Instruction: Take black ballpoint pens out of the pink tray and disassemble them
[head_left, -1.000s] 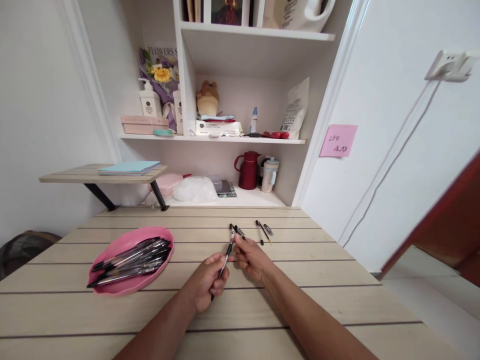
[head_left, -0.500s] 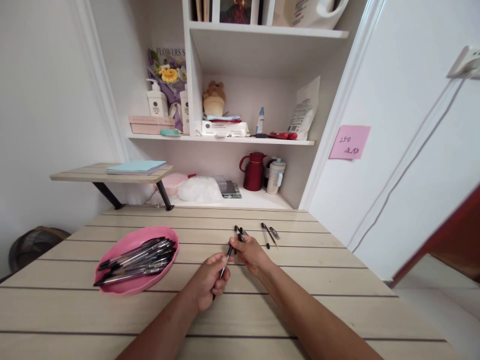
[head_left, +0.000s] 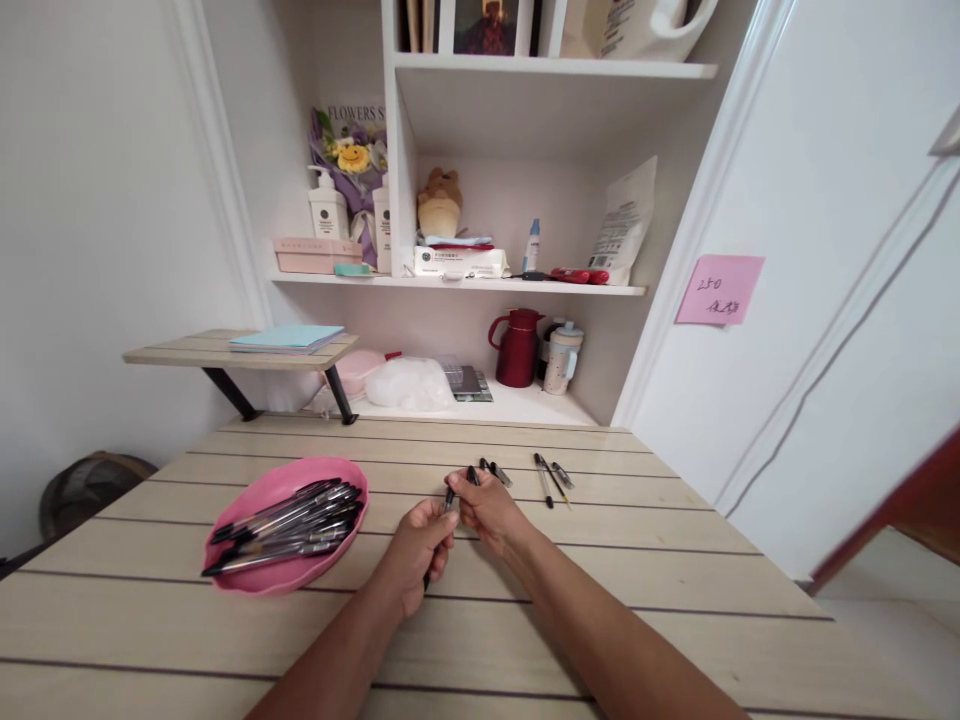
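Note:
My left hand (head_left: 424,548) is closed around the barrel of a black pen, whose lower end (head_left: 427,580) shows below the fingers. Touching the pen's upper end, my right hand (head_left: 487,510) is closed in a pinch. A black pen cap (head_left: 472,475) sticks up from between the right fingers. Just beyond lie a few small black and clear pen pieces (head_left: 500,474), partly hidden by that hand. Farther right are a clear pen barrel with black ends (head_left: 544,482), a thin refill with a yellowish tip (head_left: 559,487) and a clear-and-black piece (head_left: 561,474).
To the left stands a pink dish (head_left: 259,490) heaped with several pens. Behind it a small raised shelf (head_left: 187,350) carries blue paper (head_left: 285,338). Along the table's back are a white plastic bag (head_left: 411,385), a red jug (head_left: 517,348) and a tumbler (head_left: 561,362).
The hands have drawn closer together and the pen shows less between them. The view has shifted slightly, so the scene sits a little farther right. Dish and loose pieces have not moved.

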